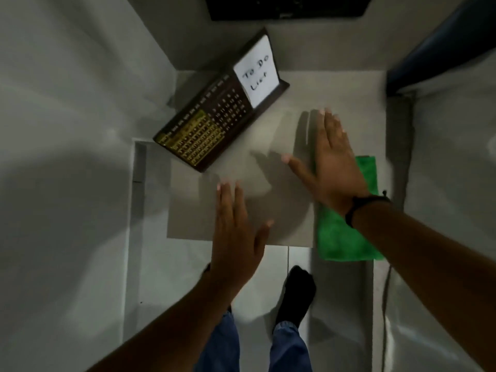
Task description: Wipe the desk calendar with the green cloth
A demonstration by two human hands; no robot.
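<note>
Desk calendar [214, 122]: dark brown frame of wood-like look with a slight sheen, gold and white print on its face, and at its 2 o'clock end 1 white matt paper note [257, 76] with handwritten ink. Green cloth [341, 237], at 4 o'clock from it: soft, fuzzy pile, matt. Table [241, 210]: smooth, matt grey-beige top.

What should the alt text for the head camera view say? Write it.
Seen from above, a person's left hand and right hand hover open over a small grey table. A dark desk calendar with a "To Do List" note stands at the back, and a green cloth lies at the right edge, untouched.
</note>
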